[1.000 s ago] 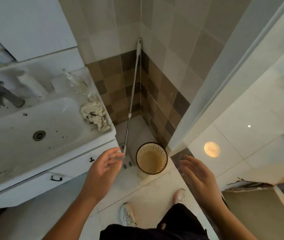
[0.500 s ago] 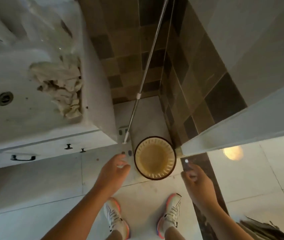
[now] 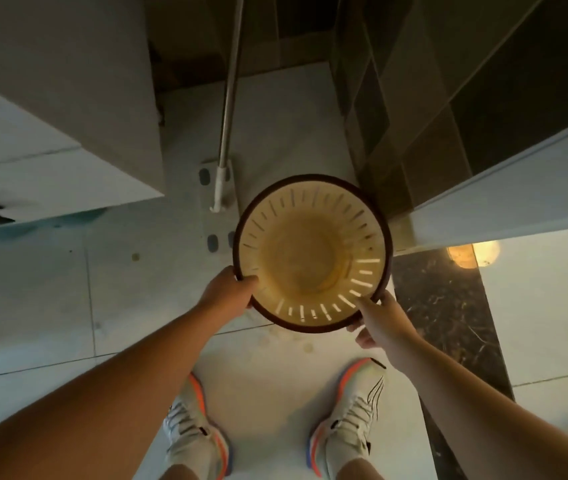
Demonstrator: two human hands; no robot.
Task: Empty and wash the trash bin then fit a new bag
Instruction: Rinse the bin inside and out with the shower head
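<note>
Left hand [image 3: 228,292] clamped on near-left rim of trash bin [image 3: 313,252], thumb hooked inside, fingers under the dark lip; right hand [image 3: 381,322] pinching near-right rim, thumb on slotted inner wall, fingers curled beneath; bin upright, cream inside, nothing visible in it; just beyond bin a flat mop head [image 3: 216,188] with metal handle [image 3: 230,95] leaning away; white cabinet [image 3: 54,133] left of bin; tiled wall [image 3: 414,109] right; two sneakers [image 3: 348,420] on pale floor [image 3: 50,299] nearer than bin
</note>
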